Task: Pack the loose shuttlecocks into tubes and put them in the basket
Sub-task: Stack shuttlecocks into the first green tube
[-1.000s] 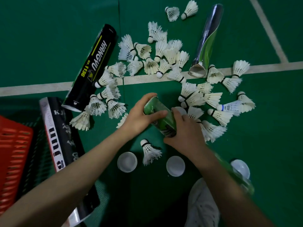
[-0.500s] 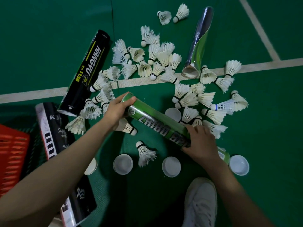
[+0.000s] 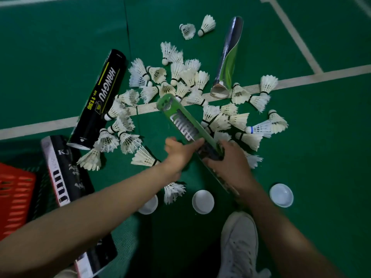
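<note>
Head view, items as I count them:

- Tubes, four. One green printed cardboard tube (image 3: 185,125), slanted, far end over the white court line (image 3: 40,127). One black "HANGYU" tube (image 3: 98,97), one silver-and-green tube (image 3: 228,57) and one black-and-white tube (image 3: 66,177) lie on the green court floor (image 3: 321,157).
- Right hand (image 3: 230,165): wrapped around the green tube's near half.
- Left hand (image 3: 178,153): blurred, thumb against the tube; I cannot tell its grasp.
- White feather shuttlecocks (image 3: 249,139): over thirty, loose.
- Round white caps (image 3: 202,201): three.
- Red slatted plastic basket (image 3: 14,197): one, far left.
- White shoe (image 3: 239,243): one.
</note>
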